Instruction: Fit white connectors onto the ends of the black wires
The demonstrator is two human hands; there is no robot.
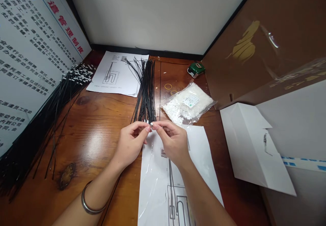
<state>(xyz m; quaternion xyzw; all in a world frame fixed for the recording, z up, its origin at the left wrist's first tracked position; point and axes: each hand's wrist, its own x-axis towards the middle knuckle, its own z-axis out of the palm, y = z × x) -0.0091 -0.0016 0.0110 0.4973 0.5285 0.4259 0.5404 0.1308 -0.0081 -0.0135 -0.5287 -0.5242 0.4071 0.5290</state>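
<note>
My left hand [131,143] and my right hand [174,141] meet over the top of a printed sheet, fingertips almost touching. Between the right thumb and forefinger is a small white connector [152,124]. The left thumb and forefinger are pinched on a thin black wire, its end at the connector; the fingertips hide whether it is seated. Just beyond both hands lies a bundle of black wires [147,87], stretching away across the table. To its right is a clear bag of white connectors [189,102], with its near end open.
Black wires with white connector ends [78,74] are heaped at left against a printed board [38,42]. Drawing sheets [102,80] lie at the back and under my hands. A green tape measure [196,70], yellow rings [168,86], a brown carton [236,39] and folded white card [249,144] stand around.
</note>
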